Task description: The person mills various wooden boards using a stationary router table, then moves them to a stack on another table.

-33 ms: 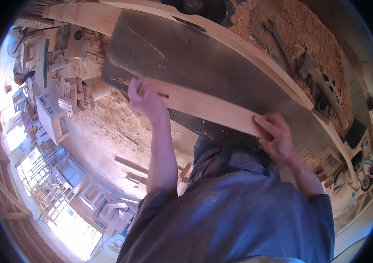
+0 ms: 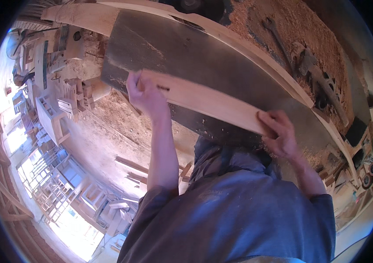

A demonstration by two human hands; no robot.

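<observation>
A pale wooden board (image 2: 208, 101) with a small dark mark near its left end is held lengthwise in front of me, over the near edge of a dark, flat machine table (image 2: 186, 52). My left hand (image 2: 146, 95) is closed around the board's left end, fingers partly hidden behind it. At the other end, my right hand (image 2: 279, 133) grips the board with fingers curled on its edge. Whether the board touches the table surface I cannot tell.
A long wooden fence (image 2: 256, 57) runs along the table's far side. Beyond it lie wood shavings (image 2: 322, 35), a wrench (image 2: 278, 39) and a metal part (image 2: 322, 81). Stacked wood pieces (image 2: 73, 94) and a wooden frame (image 2: 51, 118) stand at left on the dusty floor.
The board has shifted slightly away from me at its left end and a little to the right at its right end. Both hands keep their hold.
</observation>
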